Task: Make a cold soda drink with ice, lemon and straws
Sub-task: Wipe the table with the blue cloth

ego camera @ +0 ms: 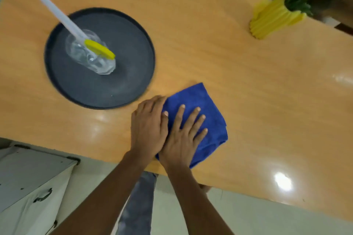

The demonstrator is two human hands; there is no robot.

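Observation:
A clear glass (89, 55) with ice and a clear drink stands on a round dark tray (129, 47) at the left of the wooden table (248, 86). A yellow lemon slice (99, 49) sits on its rim and white straws (49, 6) stick out toward the upper left. A folded blue cloth (208, 105) lies near the table's front edge. My right hand (184, 135) lies flat on the cloth, fingers spread. My left hand (150, 128) rests palm down at the cloth's left edge, partly over my right hand.
A yellow ribbed vase (271, 19) with green stems and flowers stands at the table's far right. Below the front edge are a pale floor, a white cabinet (34, 181) with dark handles at the left, and my trouser leg (137, 206).

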